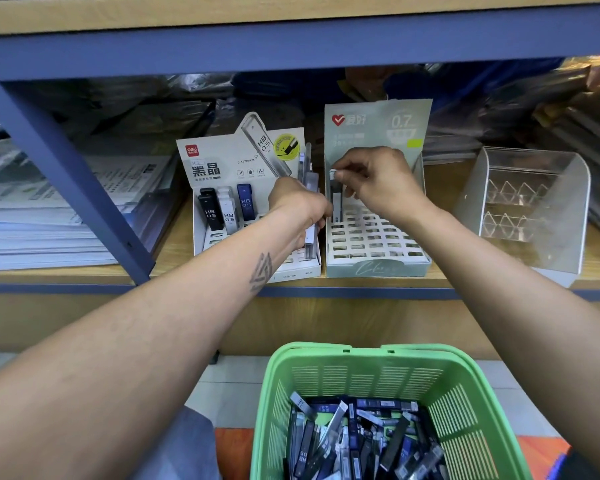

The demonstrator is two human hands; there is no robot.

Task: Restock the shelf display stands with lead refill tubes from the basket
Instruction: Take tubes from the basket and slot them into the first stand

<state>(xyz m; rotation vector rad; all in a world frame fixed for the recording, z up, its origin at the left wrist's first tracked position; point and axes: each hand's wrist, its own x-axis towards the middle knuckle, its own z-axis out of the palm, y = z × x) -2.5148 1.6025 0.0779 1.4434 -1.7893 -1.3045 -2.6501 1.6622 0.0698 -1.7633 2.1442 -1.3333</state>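
A wooden shelf with a blue front edge runs under a low upper board, leaving shallow headroom above two display stands set side by side near its edge. The left stand holds black, white and blue tubes in its back slots. The right stand, pale green, shows mostly vacant slots. The right hand pinches one tube upright over the back-left slots. The left hand grips several tubes between the stands. A clear organizer sits further right. Below, a green basket holds loose tubes.
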